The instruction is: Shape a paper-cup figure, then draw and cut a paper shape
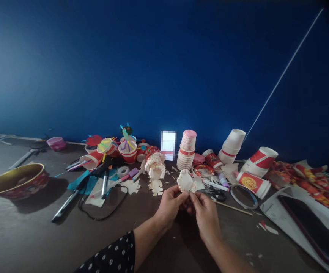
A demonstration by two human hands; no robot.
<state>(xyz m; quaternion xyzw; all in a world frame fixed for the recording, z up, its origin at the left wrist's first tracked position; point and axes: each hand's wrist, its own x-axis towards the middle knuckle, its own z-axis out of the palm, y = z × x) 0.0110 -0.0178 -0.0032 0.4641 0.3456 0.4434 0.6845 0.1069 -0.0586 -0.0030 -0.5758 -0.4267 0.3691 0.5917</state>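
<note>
Head view: left hand (168,206) and right hand (205,216), raised together over the middle of the counter (19,235), toward its near side. Item held: curled paper-cup piece (185,181), cream, with a fringed edge, between the hands. Left fingers (179,192) and right fingers (194,198) pinch it from either side, bunched close; the exact contact is partly hidden. Left forearm ends in a black sleeve (110,256) with white dots.

Nearby: fringed paper-cup figure (155,170), just ahead of the hands; stacked paper cups (187,148) beyond it; black-handled scissors (217,195) and wooden skewer (232,207) to the right; tape roll (123,171) and marker pen (105,185) to the left; gold-rimmed red bowl (16,181) by the left edge.

Risks, as judged: a harder pinch could crease or tear the thin strips. Any forward slip of the hands could topple the fringed figure or the stacked cups. The skewer and scissors lie close enough to snag the paper.
</note>
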